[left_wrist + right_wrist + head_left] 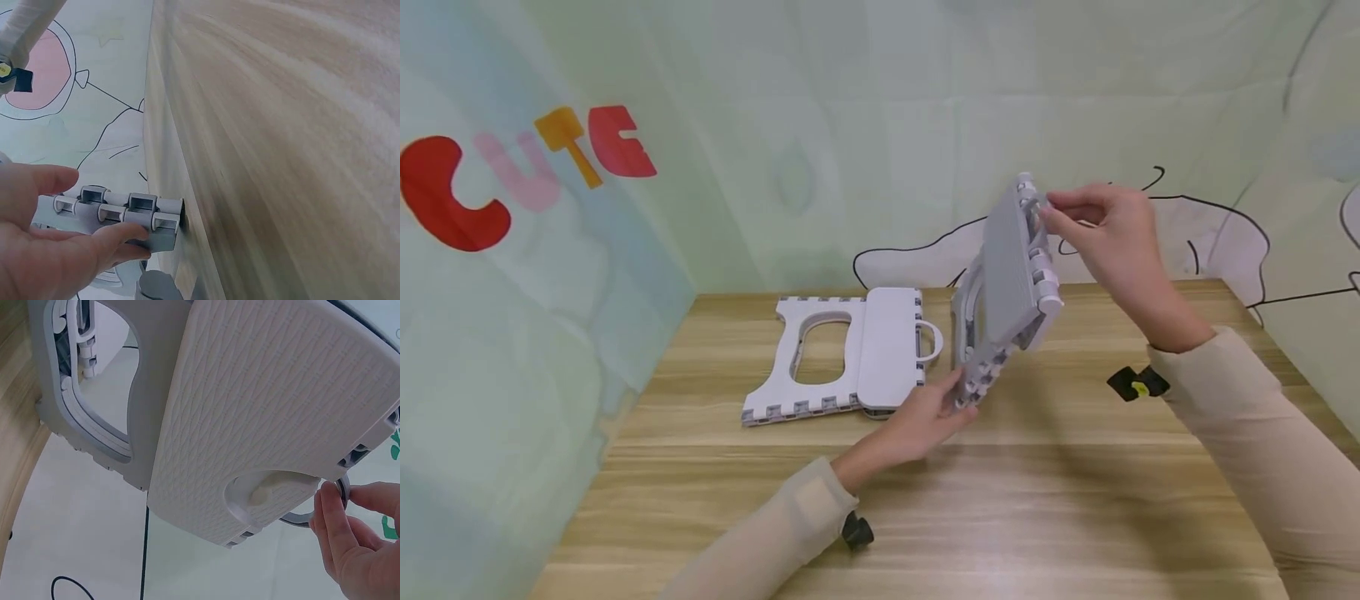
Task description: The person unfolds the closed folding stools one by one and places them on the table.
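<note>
A light grey folding step stool (1006,267), folded nearly flat, stands tilted upright over the table between both hands. My right hand (1112,242) pinches the thin carry loop (298,519) at its top edge. Low on its near side, my left hand (919,423) grips the hinged leg edge (115,209), thumb on one side and fingers on the other. The textured step panel (256,406) and the leg frame (165,375) with its oval opening show in the right wrist view. Another folded stool (891,350) lies flat to the left, its carry loop toward the held one.
The wood-grain table (737,492) reaches back to a pale cloth backdrop (880,142) with cartoon outlines. Coloured letters mark the cloth at the left. Black straps (1138,383) stick out from the wrists.
</note>
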Demonstrator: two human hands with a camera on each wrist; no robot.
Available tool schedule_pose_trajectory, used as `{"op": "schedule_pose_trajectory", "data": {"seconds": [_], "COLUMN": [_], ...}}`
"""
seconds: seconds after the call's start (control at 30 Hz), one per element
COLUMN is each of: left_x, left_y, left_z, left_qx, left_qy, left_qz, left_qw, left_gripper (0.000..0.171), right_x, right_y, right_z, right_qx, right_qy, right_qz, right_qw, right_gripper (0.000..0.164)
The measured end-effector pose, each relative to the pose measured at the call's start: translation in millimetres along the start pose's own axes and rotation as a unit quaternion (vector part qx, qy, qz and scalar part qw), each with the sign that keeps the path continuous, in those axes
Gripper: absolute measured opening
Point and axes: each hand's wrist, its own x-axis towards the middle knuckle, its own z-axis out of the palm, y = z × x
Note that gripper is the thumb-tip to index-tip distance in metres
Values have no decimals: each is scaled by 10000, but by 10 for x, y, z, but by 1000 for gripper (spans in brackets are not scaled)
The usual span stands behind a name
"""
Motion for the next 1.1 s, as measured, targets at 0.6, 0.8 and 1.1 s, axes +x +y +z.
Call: {"op": "schedule_pose_trajectory", "data": {"seconds": [0.6, 0.8, 1.1], "left_x": [-17, -15, 13], "left_y": [-71, -71, -39], "left_z": [-27, -50, -97], "left_qx": [-556, -555, 17], "left_qy": [75, 110, 658], "left_qz": [-130, -82, -138], "left_qw": [9983, 9984, 9977], "left_gripper": [66, 63, 55], "right_x": [95, 108, 140], "right_y": [-253, -278, -306], "right_z": [312, 399, 512], "right_qx": [-347, -253, -159], "right_qy": [40, 2, -80], "right_qz": [-630, -748, -954], "right_qw": [9974, 9969, 9953], "right_gripper": [25, 23, 21]}}
